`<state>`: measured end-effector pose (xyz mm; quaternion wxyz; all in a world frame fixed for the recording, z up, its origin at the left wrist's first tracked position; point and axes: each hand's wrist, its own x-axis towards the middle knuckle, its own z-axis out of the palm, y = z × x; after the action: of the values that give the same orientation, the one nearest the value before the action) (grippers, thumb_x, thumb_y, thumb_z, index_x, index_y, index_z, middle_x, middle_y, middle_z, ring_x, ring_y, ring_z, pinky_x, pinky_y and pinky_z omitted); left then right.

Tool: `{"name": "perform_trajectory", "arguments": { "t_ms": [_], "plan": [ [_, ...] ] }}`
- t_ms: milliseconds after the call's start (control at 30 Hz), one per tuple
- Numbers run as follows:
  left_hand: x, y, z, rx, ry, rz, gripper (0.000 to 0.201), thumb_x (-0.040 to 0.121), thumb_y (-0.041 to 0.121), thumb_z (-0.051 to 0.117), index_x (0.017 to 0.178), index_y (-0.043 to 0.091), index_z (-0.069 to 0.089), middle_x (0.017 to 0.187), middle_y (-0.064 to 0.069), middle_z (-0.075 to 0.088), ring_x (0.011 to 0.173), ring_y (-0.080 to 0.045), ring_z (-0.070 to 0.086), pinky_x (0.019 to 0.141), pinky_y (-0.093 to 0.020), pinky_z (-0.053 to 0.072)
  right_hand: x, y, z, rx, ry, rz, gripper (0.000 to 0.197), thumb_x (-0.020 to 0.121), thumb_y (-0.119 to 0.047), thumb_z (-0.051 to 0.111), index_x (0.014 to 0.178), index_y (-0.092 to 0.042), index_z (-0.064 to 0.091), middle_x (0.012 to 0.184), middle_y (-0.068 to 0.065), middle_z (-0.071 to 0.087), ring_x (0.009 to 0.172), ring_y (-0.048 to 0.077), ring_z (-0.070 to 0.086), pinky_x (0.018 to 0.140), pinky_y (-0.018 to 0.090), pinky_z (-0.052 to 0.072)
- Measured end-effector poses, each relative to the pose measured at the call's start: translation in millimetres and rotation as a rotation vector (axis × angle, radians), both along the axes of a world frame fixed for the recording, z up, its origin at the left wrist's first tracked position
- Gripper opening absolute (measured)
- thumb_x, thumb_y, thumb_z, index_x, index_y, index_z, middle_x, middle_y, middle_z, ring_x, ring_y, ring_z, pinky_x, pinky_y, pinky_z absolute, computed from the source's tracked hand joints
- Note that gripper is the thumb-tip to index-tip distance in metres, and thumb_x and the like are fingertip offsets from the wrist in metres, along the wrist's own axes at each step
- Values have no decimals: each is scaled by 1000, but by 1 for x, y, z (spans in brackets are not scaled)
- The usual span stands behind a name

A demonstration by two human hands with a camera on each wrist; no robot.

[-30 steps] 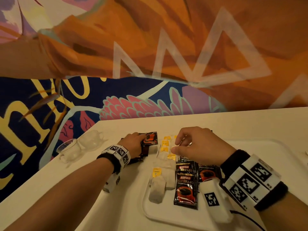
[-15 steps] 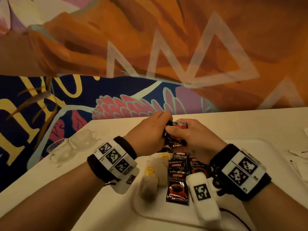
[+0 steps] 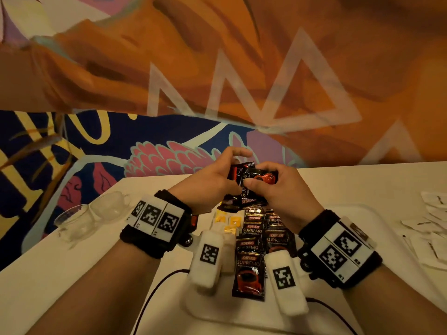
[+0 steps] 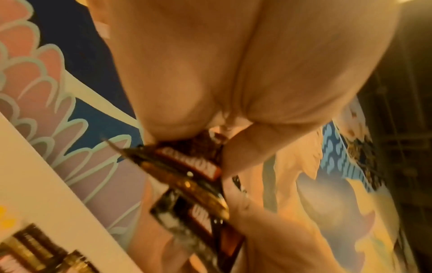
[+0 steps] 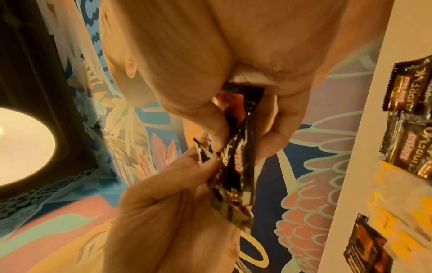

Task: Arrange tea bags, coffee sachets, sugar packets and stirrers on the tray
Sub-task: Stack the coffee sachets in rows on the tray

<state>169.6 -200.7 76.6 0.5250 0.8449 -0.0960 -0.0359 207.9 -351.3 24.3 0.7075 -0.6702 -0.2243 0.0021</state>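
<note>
A: Status? Both hands, left hand (image 3: 212, 182) and right hand (image 3: 278, 189), grip clamped on glossy black foil coffee sachets (image 3: 251, 187), frame centre, above the white plastic tray (image 3: 358, 213).

B: Risk: slick bunched foil may slip, scattering the laid rows.

1. This looks like a hotel room or a guest room with a small spot for making tea and coffee.
2. A big painted wall (image 3: 169, 81) fills the top of the head picture, with orange shapes, pink feathers and dark blue.
3. Below it is a white table (image 3: 350, 180).
4. A white tray (image 3: 362, 213) on the table holds coffee sachets (image 3: 249, 274) and tea bags (image 3: 229, 222), like the ones left for guests.
5. Clear glass cups (image 3: 82, 220) stand at the left.
6. White paper packets (image 3: 430, 228) lie at the right edge.
7. A round lamp (image 5: 21, 146) glows at the left of the right wrist picture.
</note>
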Motion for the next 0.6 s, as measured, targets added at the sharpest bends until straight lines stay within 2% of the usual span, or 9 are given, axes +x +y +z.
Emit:
{"name": "perform_trajectory", "arguments": {
  "t_ms": [67, 133, 167, 200, 267, 367, 433, 533, 600],
  "plan": [
    [1, -1, 4, 62, -97, -4, 64, 89, 0, 59, 136, 36, 35, 119, -6, 51, 102, -23, 63, 82, -38, 57, 2, -3, 1, 21, -8, -39, 8, 82, -18, 72, 87, -23, 69, 88, 8, 72, 84, 27, 70, 82, 51, 56],
    [3, -5, 3, 82, -229, 87, 64, 87, 7, 65, 136, 36, 35, 109, 0, 55, 88, -5, 64, 70, -16, 54, 4, -7, 4, 75, 7, -65, 6, 83, -20, 72, 88, -22, 70, 89, 9, 72, 86, 29, 70, 85, 55, 54],
    [4, -9, 2, 54, -275, 151, 64, 84, 9, 68, 135, 34, 38, 109, 3, 56, 86, -1, 63, 65, -10, 51, 5, -9, 7, 110, 24, -65, 4, 85, -20, 70, 89, -20, 70, 89, 9, 73, 87, 30, 70, 86, 56, 53],
    [6, -12, -1, -18, -283, 200, 62, 81, 9, 71, 133, 30, 41, 110, 2, 57, 89, -2, 63, 64, -10, 52, 5, -10, 9, 150, 48, -53, 3, 87, -19, 68, 89, -19, 70, 89, 10, 73, 88, 31, 70, 87, 56, 53],
    [10, -18, -6, -281, -194, 219, 56, 77, 6, 71, 126, 19, 49, 111, -7, 62, 95, -20, 66, 74, -26, 58, 4, -12, 13, 214, 93, -20, 8, 92, -17, 62, 93, -15, 70, 91, 13, 73, 89, 32, 70, 87, 54, 54],
    [11, -24, -11, -610, -8, 84, 37, 77, 7, 65, 114, 6, 58, 105, -17, 68, 97, -31, 67, 83, -41, 57, 1, -13, 17, 245, 95, 11, 14, 95, -15, 56, 93, -15, 70, 99, 17, 71, 94, 33, 69, 87, 49, 55],
    [13, -25, -15, -684, 24, -3, 32, 83, 8, 58, 114, 4, 59, 105, -18, 67, 99, -32, 66, 86, -41, 55, 1, -14, 18, 217, 85, 26, 17, 96, -15, 55, 90, -18, 71, 98, 16, 71, 94, 31, 68, 86, 44, 54],
    [14, -23, -25, -735, 38, -27, 30, 90, 10, 53, 118, 5, 58, 110, -18, 66, 105, -31, 64, 90, -40, 54, 7, -17, 16, 86, -21, -59, 16, 91, -14, 61, 84, -24, 72, 86, 4, 71, 86, 22, 68, 84, 40, 55],
    [13, -22, -31, -766, 68, -5, 31, 93, 10, 51, 123, 6, 56, 118, -21, 64, 110, -35, 63, 90, -46, 53, 11, -20, 14, 46, -63, -102, 10, 87, -11, 66, 89, -19, 72, 87, 5, 71, 83, 20, 69, 81, 37, 58]
  ]
}}
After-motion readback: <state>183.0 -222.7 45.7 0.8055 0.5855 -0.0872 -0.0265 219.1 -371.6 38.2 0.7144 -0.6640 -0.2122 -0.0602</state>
